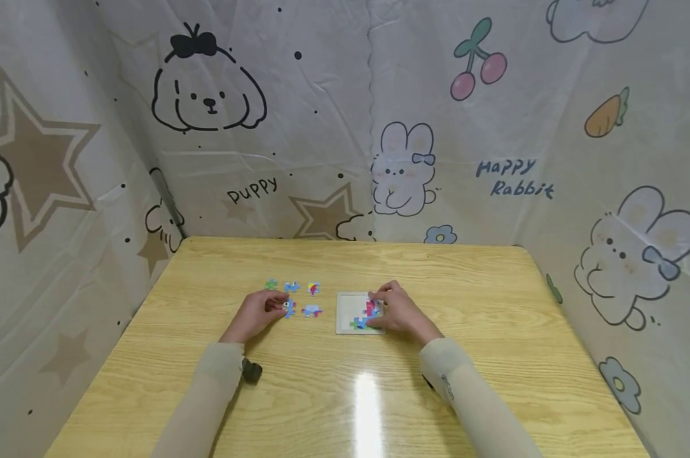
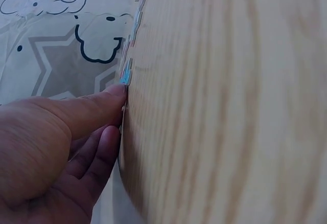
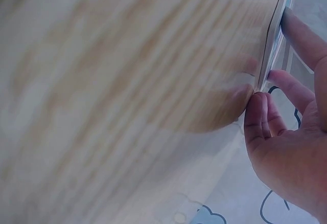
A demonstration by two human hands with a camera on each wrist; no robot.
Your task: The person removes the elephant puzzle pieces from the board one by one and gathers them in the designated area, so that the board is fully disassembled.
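My left hand (image 1: 259,313) is at a blue jigsaw piece (image 1: 289,309) on the table, thumb and fingertips pinching its left side. In the left wrist view the thumb tip covers part of the blue piece (image 2: 126,75), low against the tabletop. My right hand (image 1: 400,312) holds the right side of a square, pale puzzle tray (image 1: 345,312), its thumb and a finger reaching over the rim. Several joined pieces (image 1: 360,322) lie in the tray's lower right, partly hidden by that hand. In the right wrist view, other fingers bend beside the tray edge (image 3: 271,35).
Loose jigsaw pieces lie near the left hand: a green one (image 1: 271,284), a blue one (image 1: 291,287), a yellow and red one (image 1: 313,289) and a blue and pink one (image 1: 312,311). Printed curtains (image 1: 322,127) enclose the wooden table (image 1: 470,280) behind and at the sides.
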